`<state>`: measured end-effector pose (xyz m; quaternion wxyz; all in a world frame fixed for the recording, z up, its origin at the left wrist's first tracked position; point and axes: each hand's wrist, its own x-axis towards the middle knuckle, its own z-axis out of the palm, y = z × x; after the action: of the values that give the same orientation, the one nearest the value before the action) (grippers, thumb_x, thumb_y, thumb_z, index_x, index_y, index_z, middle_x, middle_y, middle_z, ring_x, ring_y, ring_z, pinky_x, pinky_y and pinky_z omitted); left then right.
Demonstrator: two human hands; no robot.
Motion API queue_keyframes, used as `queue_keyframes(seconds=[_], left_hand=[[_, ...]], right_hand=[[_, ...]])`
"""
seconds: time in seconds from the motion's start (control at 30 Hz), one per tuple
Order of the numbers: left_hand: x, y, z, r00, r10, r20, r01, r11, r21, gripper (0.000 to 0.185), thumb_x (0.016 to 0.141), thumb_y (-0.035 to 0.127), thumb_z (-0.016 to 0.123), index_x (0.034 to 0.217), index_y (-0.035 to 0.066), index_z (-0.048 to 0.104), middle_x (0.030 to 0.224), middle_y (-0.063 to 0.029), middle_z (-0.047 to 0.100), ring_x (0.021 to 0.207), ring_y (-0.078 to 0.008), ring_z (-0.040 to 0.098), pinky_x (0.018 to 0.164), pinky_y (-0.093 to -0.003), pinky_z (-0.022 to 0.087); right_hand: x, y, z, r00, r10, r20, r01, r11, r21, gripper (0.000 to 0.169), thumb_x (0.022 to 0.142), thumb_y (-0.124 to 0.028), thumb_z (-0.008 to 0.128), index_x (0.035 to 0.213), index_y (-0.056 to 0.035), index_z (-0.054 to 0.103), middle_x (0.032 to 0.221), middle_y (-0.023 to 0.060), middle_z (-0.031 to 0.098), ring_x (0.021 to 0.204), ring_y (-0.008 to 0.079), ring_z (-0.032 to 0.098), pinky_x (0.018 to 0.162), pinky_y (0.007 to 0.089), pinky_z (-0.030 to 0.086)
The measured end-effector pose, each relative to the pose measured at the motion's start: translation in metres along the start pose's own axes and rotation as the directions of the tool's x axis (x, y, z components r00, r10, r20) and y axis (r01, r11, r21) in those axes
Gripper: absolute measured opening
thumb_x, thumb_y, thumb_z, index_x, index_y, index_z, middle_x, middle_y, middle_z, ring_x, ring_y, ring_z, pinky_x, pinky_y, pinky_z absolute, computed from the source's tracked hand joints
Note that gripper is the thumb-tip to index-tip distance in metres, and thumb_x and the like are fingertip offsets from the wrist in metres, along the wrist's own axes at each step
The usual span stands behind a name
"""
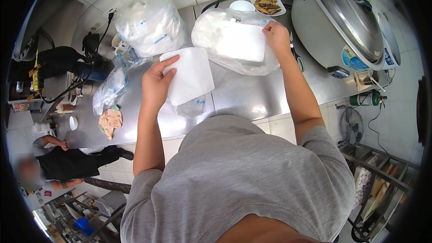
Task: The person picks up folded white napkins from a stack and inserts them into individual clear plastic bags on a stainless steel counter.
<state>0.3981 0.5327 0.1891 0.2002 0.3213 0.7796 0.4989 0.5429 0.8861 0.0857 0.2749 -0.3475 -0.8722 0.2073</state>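
My left hand (158,79) pinches a white paper sheet, perhaps a napkin (192,76), by its upper left corner, above the steel counter. To the right lies an opened clear plastic bag (206,37) with a stack of white paper napkins (243,42) in it. The fingertips of my right hand (278,37) touch the stack's upper right edge; whether they grip a sheet is hard to tell. Under the held sheet, a crumpled plastic bag (192,107) partly shows. A full plastic bag (150,27) stands at the back left.
A large steel cooker (324,30) stands right, with scissors (297,55) beside it. Behind the bag are a white bowl (242,5) and a plate of brown food pieces (267,5). Leftward lie a tan cloth (110,121) and a small bowl (73,123). A person (67,163) stands at the far left.
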Motion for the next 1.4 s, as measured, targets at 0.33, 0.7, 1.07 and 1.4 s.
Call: queue_keyframes(seconds=[0.33, 0.7, 1.07, 1.4], left_hand=[[-0.003, 0.010, 0.014, 0.993, 0.070, -0.098, -0.056, 0.989, 0.135, 0.036, 0.081, 0.003, 0.064, 0.115, 0.011, 0.065, 0.096, -0.0066, 0.062, 0.063, -0.0108, 0.047, 0.059, -0.0227, 0.041], [0.042, 0.036, 0.109, 0.956, 0.294, 0.017, -0.292, 0.941, 0.171, 0.043, 0.082, 0.020, 0.067, 0.117, -0.002, 0.059, 0.096, -0.0175, 0.063, 0.076, -0.0278, 0.062, 0.071, -0.0342, 0.049], [0.008, 0.063, 0.039, 0.976, 0.039, 0.215, 0.121, 0.722, -0.681, 0.024, 0.090, 0.013, 0.060, 0.107, -0.004, 0.063, 0.094, -0.0089, 0.068, 0.081, -0.0122, 0.064, 0.072, -0.0245, 0.050], [-0.019, 0.044, 0.034, 0.995, 0.040, 0.088, 0.003, 0.895, -0.445, 0.020, 0.087, 0.013, 0.065, 0.099, -0.003, 0.067, 0.088, -0.0060, 0.068, 0.076, -0.0106, 0.061, 0.067, -0.0227, 0.048]], right_hand=[[-0.010, -0.004, -0.005, 0.961, -0.232, -0.152, 0.210, 0.967, -0.144, 0.013, 0.073, -0.014, 0.069, 0.076, -0.0033, 0.062, 0.077, 0.0130, 0.063, 0.073, 0.0307, 0.061, 0.067, 0.0394, 0.049], [-0.045, -0.116, -0.043, 0.780, -0.084, 0.620, -0.589, 0.236, 0.773, 0.017, 0.085, -0.016, 0.064, 0.096, -0.0024, 0.062, 0.089, 0.0067, 0.065, 0.082, 0.0151, 0.061, 0.078, 0.0283, 0.048], [-0.071, -0.098, -0.061, 0.733, -0.280, 0.620, -0.663, -0.093, 0.742, 0.063, 0.083, -0.027, 0.067, 0.134, -0.0001, 0.040, 0.128, 0.0129, 0.050, 0.112, 0.0198, 0.053, 0.095, 0.0328, 0.043], [-0.109, -0.106, -0.074, 0.776, -0.226, 0.589, -0.494, 0.363, 0.790, 0.055, 0.075, -0.014, 0.074, 0.124, -0.0027, 0.052, 0.123, 0.0077, 0.055, 0.112, 0.0172, 0.051, 0.100, 0.0346, 0.037]])
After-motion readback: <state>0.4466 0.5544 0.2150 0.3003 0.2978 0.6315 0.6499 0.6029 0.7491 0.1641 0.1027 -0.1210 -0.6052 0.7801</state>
